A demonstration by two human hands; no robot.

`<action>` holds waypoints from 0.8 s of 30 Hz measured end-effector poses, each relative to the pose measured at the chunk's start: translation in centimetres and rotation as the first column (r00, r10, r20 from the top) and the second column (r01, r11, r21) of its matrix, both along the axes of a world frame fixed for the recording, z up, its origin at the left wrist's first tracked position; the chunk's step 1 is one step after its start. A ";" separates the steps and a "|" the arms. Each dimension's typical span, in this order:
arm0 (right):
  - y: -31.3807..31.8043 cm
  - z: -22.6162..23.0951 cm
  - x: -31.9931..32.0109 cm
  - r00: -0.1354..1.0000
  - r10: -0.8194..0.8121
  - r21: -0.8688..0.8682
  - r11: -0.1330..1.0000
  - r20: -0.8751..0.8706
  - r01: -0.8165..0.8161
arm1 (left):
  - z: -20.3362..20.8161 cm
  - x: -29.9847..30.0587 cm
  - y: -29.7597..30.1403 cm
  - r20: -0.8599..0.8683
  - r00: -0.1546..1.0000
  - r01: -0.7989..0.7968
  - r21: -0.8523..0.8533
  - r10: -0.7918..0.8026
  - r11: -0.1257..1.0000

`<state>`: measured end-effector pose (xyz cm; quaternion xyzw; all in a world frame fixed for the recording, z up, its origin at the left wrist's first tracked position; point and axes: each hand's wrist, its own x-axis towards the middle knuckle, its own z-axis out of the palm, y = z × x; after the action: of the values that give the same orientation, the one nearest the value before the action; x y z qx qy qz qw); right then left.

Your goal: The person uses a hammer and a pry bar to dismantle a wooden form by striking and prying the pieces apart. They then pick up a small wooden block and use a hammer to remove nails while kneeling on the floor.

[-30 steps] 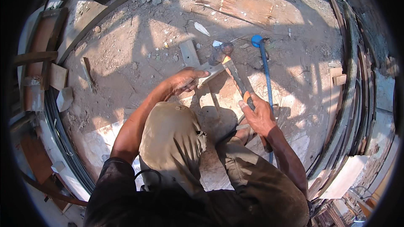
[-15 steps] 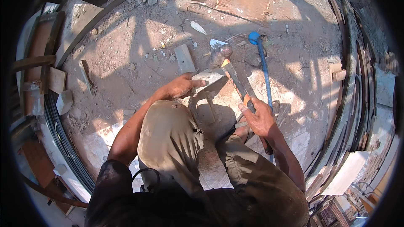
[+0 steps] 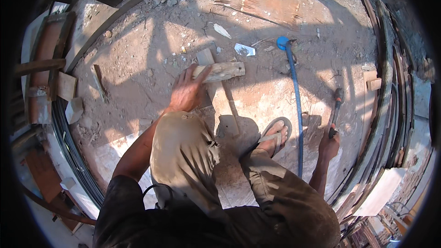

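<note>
A short, rough wooden block [image 3: 225, 71] lies over a longer pale board [image 3: 222, 105] on the dirt ground. My left hand [image 3: 188, 89] grips the block's left end, fingers across its top. Out to the right, my right hand [image 3: 329, 145] is wrapped around the dark handle of a hammer [image 3: 337, 103] with an orange part near its head. The hammer points away from me, well apart from the wood. Another small plank [image 3: 205, 56] lies just beyond the block, partly hidden by it.
Between the hands stands my sandalled foot [image 3: 274, 138], with a blue hose-like tube [image 3: 295, 105] running beside it. Splintered plywood [image 3: 275, 7] and a white shard [image 3: 244, 50] lie farther off. Stacked long strips [image 3: 390, 92] line the right side; dark rods [image 3: 76, 160] lie left.
The hammer has swung from the wood out to the right. My left hand now lies over the block from above, and the block sits more level across the board.
</note>
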<state>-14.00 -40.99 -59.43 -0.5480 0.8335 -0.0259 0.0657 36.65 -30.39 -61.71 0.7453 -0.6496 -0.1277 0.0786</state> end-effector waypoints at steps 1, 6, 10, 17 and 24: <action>0.3 -0.1 -0.4 0.989 -0.120 0.090 0.988 -0.084 0.128 | 0.1 -0.3 0.3 -0.002 1.000 -0.012 -0.012 0.012 1.000; 2.8 -2.2 -3.2 0.998 -0.054 0.021 0.998 -0.030 0.055 | 1.0 -0.7 -1.0 -0.026 0.998 -0.051 0.193 0.057 0.980; 2.4 -0.4 4.8 0.883 0.374 -0.233 0.920 0.283 -0.315 | 0.4 -0.6 -2.2 -0.644 0.619 -0.098 0.506 0.450 0.857; -3.8 2.7 21.4 0.510 0.721 -0.389 0.687 0.470 -0.614 | 3.6 -1.9 -2.8 -0.935 0.317 0.239 0.244 0.162 0.940; -2.6 4.6 24.9 0.459 0.453 -0.163 0.825 0.764 -0.541 | 4.2 -4.1 -5.9 -0.647 0.601 -0.011 0.582 0.470 0.813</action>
<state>10.91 -43.62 -54.85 -0.6956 0.5239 -0.1961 0.4507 32.52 -36.34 -57.47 0.6942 -0.3808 -0.5899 0.1585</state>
